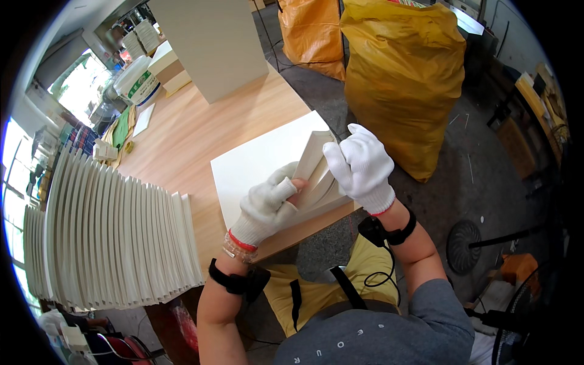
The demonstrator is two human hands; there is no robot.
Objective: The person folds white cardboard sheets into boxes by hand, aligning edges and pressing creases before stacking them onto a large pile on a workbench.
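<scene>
A white cardboard tray-like piece [314, 157] with raised walls lies tilted over a flat white board [255, 159] at the table's near edge. My left hand [267, 204], in a white knit glove with bare fingertips showing, is closed on the near left side of the piece. My right hand [364, 167], also gloved, has its fingers curled against the piece's right wall. Its fingertips are partly hidden by the glove and the cardboard.
Tall rows of stacked white cardboard pieces [121, 237] stand at the left. A large grey panel [213, 45] rises from the wooden table [176, 137], near a white bucket [137, 82]. Yellow sacks [404, 79] stand on the floor beyond. A round black base [465, 247] sits at right.
</scene>
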